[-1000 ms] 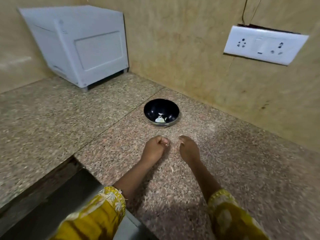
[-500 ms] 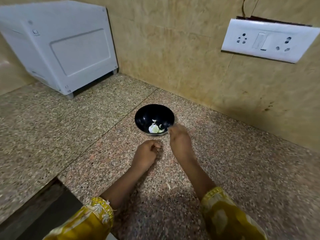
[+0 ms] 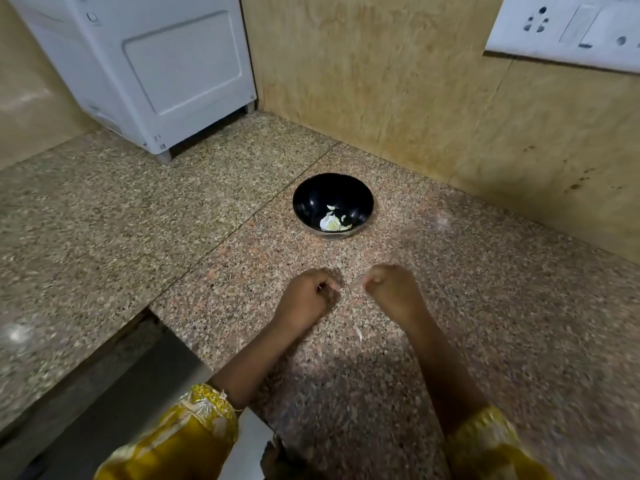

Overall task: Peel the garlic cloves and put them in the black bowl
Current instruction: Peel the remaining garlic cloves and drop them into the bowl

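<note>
Looking down from the head view, the black bowl (image 3: 309, 197) stood on the speckled stone bench (image 3: 502, 306), well out from the person and near the tan wall (image 3: 381, 81) behind it. Pale garlic pieces (image 3: 330, 223) lay in the bottom of the bowl, gathered toward its near side, with one small bit apart from them higher on the inner wall; whether all of them were peeled cloves or some were skin could not be told. Nearer the person, both arms reached forward over the bench, each in a yellow patterned sleeve (image 3: 194, 434). The left grip (image 3: 306, 296) sat low over the stone with its fingers curled in against the thumb; a lighter speck showed at the fingertips, but it was too small and soft to say if anything was pinched there. The right grip (image 3: 391, 289) was just beside it, the two apart by a narrow gap, and it too was curled like a loose fist, smeared by blur, so I could not tell if it held anything. Both were short of the bowl and touched neither it nor each other. A thin pale scrap (image 3: 359, 334) lay on the bench between the forearms. A white appliance (image 3: 156, 64) stood on small feet at the far left corner, and a white socket plate (image 3: 568, 26) was fixed to the wall at upper right.
</note>
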